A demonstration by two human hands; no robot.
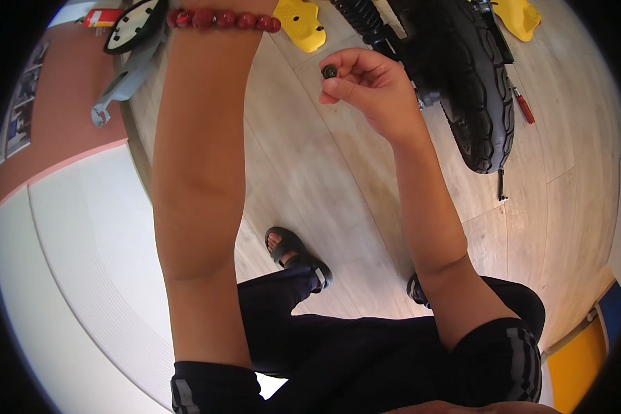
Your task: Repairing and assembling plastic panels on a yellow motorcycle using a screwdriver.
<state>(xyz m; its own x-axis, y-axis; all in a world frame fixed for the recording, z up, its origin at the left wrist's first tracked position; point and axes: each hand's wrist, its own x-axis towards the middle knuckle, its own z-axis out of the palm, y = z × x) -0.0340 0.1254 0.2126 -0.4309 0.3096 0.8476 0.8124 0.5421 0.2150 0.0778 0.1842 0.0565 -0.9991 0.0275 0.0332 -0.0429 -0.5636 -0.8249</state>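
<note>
My right hand (372,86) is raised over the floor, left of a black tyre (479,103). Between its thumb and fingers it pinches a small dark round part (330,72); the round end faces up, and I cannot make out whether it is a bolt or a cap. My left forearm (203,138) reaches far forward with a red bead bracelet (224,19) on the wrist. The left hand itself lies beyond the top edge. Near the tyre a black coil spring (365,24) shows.
Yellow shaped pieces (301,26) (519,17) lie at the far side. A red-handled tool (523,107) rests right of the tyre, above a small black lever (501,185). At the left are a grey plastic piece (120,86) and a white surface (89,255). My sandalled foot (293,252) stands below.
</note>
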